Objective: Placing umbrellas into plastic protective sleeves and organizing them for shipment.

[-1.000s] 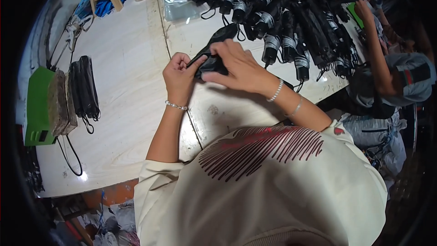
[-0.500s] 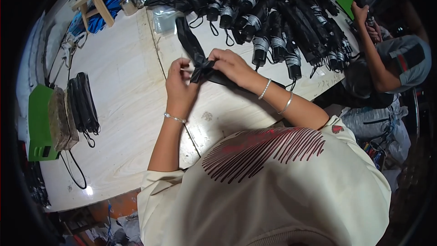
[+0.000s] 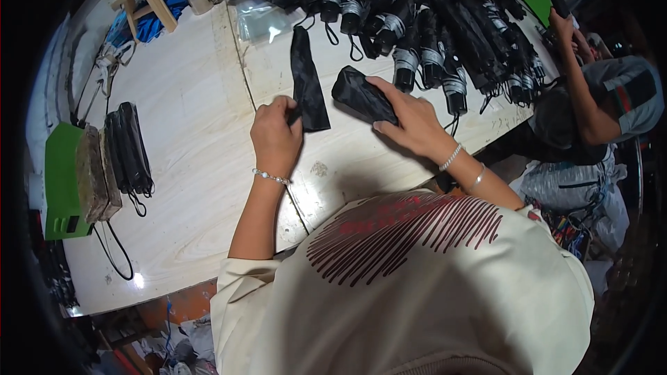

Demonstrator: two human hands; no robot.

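Observation:
My left hand (image 3: 274, 126) has its fingers curled in at the lower left edge of a flat, narrow black fabric sleeve (image 3: 308, 87), which reaches away from me over the table. To its right, my right hand (image 3: 415, 122) is wrapped round a compact folded black umbrella (image 3: 361, 94). The umbrella's far end points up and left, apart from the sleeve; its near end is hidden by my fingers. Beyond both hands lies a big pile of folded black umbrellas (image 3: 405, 62), many with silvery bands near the handles and wrist loops.
Clear plastic bags (image 3: 260, 21) lie behind the sleeve. On the left are several black umbrellas (image 3: 127, 149), a stone block (image 3: 94, 173) and a green box (image 3: 62, 180). A wooden stand (image 3: 154, 0) and metal pot (image 3: 200, 0) are far left. A co-worker (image 3: 597, 97) sits at right.
My hands have moved apart, the right one rightward with the umbrella. The black fabric that was bunched between them now shows as a separate flat sleeve by my left hand.

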